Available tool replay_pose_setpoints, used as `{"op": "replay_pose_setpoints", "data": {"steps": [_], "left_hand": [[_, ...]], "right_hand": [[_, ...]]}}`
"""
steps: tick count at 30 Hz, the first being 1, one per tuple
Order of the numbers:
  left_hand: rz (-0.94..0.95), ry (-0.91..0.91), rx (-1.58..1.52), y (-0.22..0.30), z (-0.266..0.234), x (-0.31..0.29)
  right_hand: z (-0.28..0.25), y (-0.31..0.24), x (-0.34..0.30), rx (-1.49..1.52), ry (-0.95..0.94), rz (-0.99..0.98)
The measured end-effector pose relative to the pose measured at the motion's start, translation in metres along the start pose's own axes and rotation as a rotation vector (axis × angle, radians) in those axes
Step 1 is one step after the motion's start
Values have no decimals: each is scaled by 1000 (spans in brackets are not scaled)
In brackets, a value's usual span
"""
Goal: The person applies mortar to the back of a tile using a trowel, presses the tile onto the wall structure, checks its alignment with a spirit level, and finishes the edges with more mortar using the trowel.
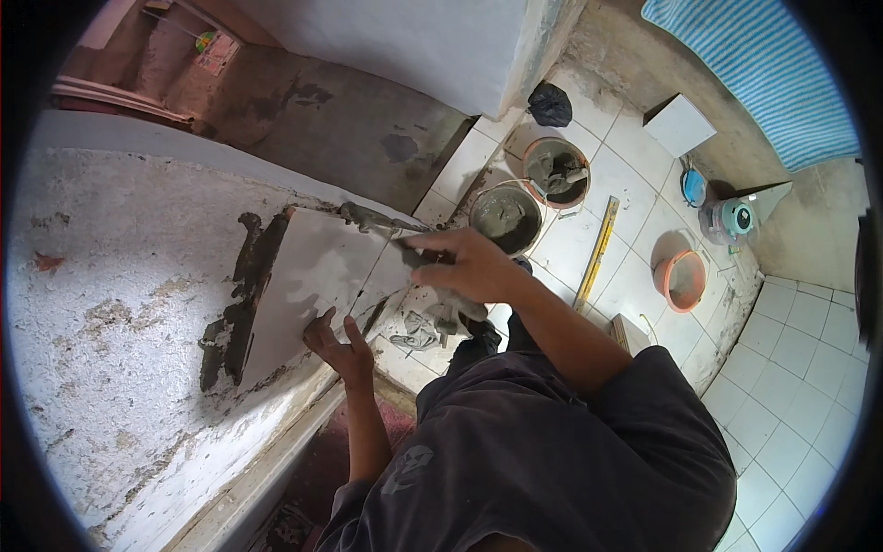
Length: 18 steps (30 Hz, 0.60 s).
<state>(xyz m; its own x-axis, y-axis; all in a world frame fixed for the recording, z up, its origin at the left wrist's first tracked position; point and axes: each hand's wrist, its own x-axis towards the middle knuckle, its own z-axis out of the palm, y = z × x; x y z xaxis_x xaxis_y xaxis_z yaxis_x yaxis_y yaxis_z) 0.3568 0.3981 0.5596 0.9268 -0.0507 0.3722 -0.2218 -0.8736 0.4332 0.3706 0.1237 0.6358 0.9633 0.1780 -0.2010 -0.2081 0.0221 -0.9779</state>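
Observation:
A large white tile (292, 285), smeared with grey mortar, lies on the wall ledge, with a smaller tile piece (386, 276) along its right side. My left hand (342, 351) is open, its fingertips touching the near edge of the large tile. Over the smaller piece, my right hand (469, 265) is closed on what looks like a mortar-covered trowel (430, 254), mostly hidden under the fingers. Dark wet mortar (241, 294) shows along the large tile's left edge, and more mortar (368, 217) sits at its far edge.
Two buckets of mortar, a black bucket (506, 219) and an orange bucket (556, 173), stand on the tiled floor beyond my right hand. A yellow spirit level (600, 250) lies near a small orange bucket (681, 281). Farther off are a black bag (550, 105) and a loose tile (681, 126).

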Motion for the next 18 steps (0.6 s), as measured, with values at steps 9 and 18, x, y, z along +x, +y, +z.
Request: {"op": "replay_pose_setpoints", "data": {"steps": [9,18], "left_hand": [[-5,52,-8,3,2,1],[16,51,23,2,2,1]], "right_hand": [[0,21,31,817,-20,217],[63,20,7,756,80,67]]}}
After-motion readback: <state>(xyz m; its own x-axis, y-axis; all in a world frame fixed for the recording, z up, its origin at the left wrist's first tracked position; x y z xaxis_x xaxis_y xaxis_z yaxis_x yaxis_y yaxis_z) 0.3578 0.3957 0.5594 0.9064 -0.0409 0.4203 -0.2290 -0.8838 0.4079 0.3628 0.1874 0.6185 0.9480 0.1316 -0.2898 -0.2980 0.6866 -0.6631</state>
